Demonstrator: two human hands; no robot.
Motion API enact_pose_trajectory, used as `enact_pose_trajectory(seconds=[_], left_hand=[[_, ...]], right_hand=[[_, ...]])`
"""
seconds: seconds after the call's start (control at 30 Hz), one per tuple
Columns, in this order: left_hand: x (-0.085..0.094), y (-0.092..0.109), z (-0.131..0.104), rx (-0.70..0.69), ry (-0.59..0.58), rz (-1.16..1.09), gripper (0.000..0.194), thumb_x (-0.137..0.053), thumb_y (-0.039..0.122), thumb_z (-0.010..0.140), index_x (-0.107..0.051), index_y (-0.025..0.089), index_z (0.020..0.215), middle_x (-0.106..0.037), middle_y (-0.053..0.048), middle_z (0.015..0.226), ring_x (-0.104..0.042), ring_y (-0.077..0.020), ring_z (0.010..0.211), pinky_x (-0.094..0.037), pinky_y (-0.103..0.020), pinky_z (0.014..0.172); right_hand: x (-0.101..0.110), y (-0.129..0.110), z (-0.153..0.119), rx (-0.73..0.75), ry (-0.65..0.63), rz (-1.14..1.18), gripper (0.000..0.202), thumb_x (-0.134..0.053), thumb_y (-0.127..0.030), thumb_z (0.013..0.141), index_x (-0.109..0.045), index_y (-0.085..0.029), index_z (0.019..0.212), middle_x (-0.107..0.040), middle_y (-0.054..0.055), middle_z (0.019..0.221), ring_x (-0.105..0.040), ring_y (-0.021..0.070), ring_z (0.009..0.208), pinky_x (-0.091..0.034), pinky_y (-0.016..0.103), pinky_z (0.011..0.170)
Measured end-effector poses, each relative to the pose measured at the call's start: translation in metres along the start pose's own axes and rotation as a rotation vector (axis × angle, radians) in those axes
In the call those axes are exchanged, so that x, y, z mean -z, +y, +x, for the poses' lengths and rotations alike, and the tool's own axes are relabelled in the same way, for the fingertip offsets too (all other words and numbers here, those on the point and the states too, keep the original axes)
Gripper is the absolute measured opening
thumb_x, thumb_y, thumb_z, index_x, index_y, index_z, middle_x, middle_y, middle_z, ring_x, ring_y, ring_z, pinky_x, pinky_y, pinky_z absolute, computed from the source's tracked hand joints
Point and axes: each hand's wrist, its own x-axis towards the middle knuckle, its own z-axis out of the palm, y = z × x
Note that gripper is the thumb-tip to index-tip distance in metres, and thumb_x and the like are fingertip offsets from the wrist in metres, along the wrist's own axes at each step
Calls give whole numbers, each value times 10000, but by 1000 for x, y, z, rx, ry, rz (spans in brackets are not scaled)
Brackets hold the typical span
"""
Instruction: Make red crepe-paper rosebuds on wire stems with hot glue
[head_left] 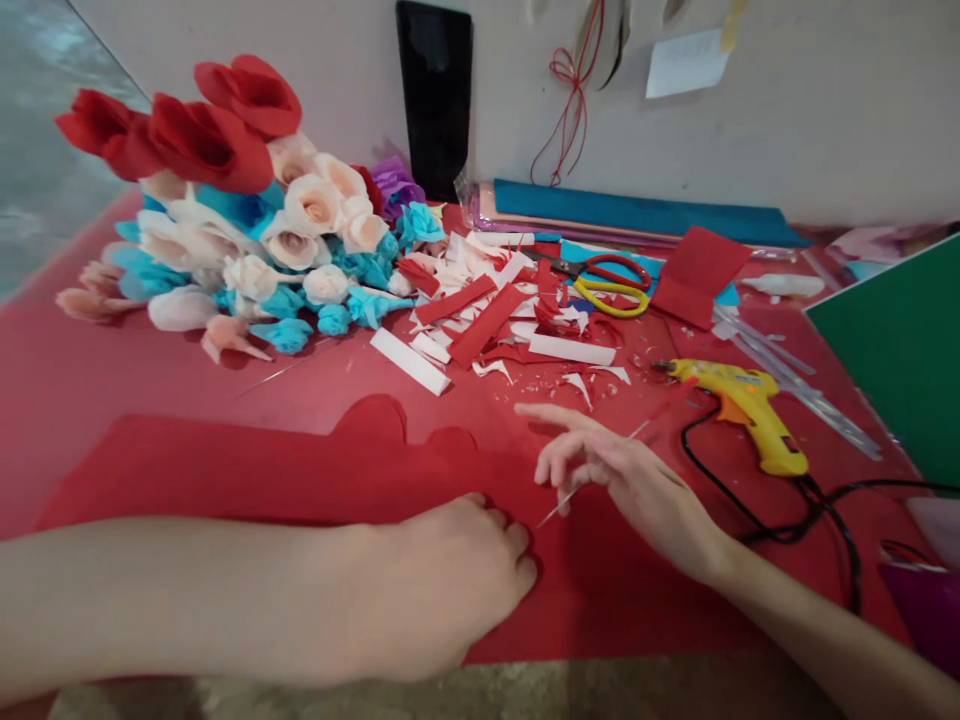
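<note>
My left hand [465,575] rests on a sheet of red paper [225,465] near the table's front edge. Its fingers are curled down and pressed together, and whatever lies beneath them is hidden. Rounded lobes stand out along the sheet's far edge. To the right, my right hand [630,490] is raised a little, with a thin wire [553,512] held among its curled fingers. The index finger is stretched out to the left. The wire slants from near my left knuckles up past the back of the right hand.
Paper flowers [315,205] crowd the back left. White and red scraps [487,320] lie mid-table beside scissors [611,285]. A yellow glue gun [750,405] with a black cord [844,540] sits right, near clear glue sticks [802,385] and a green board [900,350]. A black phone [435,100] leans on the wall.
</note>
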Motion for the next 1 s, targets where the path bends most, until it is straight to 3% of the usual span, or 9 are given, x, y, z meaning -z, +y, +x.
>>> enact_pose_trajectory(seconds=[0.23, 0.33, 0.43, 0.57, 0.67, 0.77, 0.8, 0.9, 1.0], left_hand=[[-3, 0, -2, -7, 52, -11, 212, -580, 157, 676, -583, 129, 886, -643, -85, 868, -594, -217, 679, -488, -355, 620], [1, -1, -1, -6, 26, -14, 220, -575, 175, 686, -585, 124, 900, -643, -89, 871, -597, -222, 672, -492, -361, 612], [4, -2, 1, -6, -10, -29, 214, -576, 170, 687, -587, 123, 895, -645, -84, 846, -603, -222, 670, -489, -354, 605], [7, -4, 2, -18, -16, -69, 155, -537, 173, 739, -588, 137, 881, -651, -62, 822, -608, -211, 673, -472, -334, 596], [12, -8, 0, -32, 13, -97, 113, -517, 216, 780, -599, 149, 819, -653, -48, 770, -605, -194, 651, -444, -307, 567], [22, -21, 3, -77, 47, -227, 227, -475, 301, 832, -590, 166, 690, -641, -18, 699, -593, -155, 629, -421, -264, 563], [25, -26, 5, -34, 92, -288, 280, -425, 310, 863, -585, 168, 683, -636, -8, 702, -585, -135, 627, -421, -248, 578], [34, -42, 13, 228, 412, -511, 269, -402, 306, 878, -585, 151, 757, -621, -11, 729, -561, -113, 656, -422, -222, 599], [36, -47, 20, 248, 651, -774, 153, -514, 233, 826, -622, 145, 889, -624, -16, 871, -572, -104, 820, -442, -196, 727]], right_hand=[[0, 2, 6, -78, 60, -81, 395, -271, -323, 910, -581, -127, 763, -583, 91, 861, -551, 129, 616, -462, 262, 498], [4, 5, 5, 2, 231, -146, 360, -283, -356, 913, -572, -159, 828, -523, 65, 1035, -544, 99, 658, -474, 270, 602], [8, 3, 4, 81, 329, -197, 367, -301, -373, 908, -563, -163, 759, -479, 37, 1115, -520, 75, 659, -448, 259, 648], [10, -2, 3, 64, 321, -220, 373, -295, -372, 907, -556, -162, 743, -563, 30, 826, -487, 82, 579, -405, 230, 539], [8, -7, 2, 25, 310, -246, 381, -288, -367, 912, -544, -156, 724, -524, 1, 600, -452, 75, 503, -364, 201, 477], [5, -12, -2, 0, 296, -300, 401, -283, -357, 919, -535, -149, 685, -493, -13, 543, -425, 60, 480, -343, 179, 466], [4, -14, -4, -4, 281, -322, 408, -281, -354, 921, -537, -148, 680, -492, -14, 546, -425, 57, 487, -342, 174, 473], [0, -16, -11, -2, 201, -398, 415, -274, -357, 928, -538, -149, 683, -475, -17, 563, -425, 54, 521, -343, 173, 509], [-6, -17, -17, -5, 127, -472, 402, -261, -356, 935, -531, -157, 713, -437, -24, 577, -413, 56, 546, -341, 180, 536]])
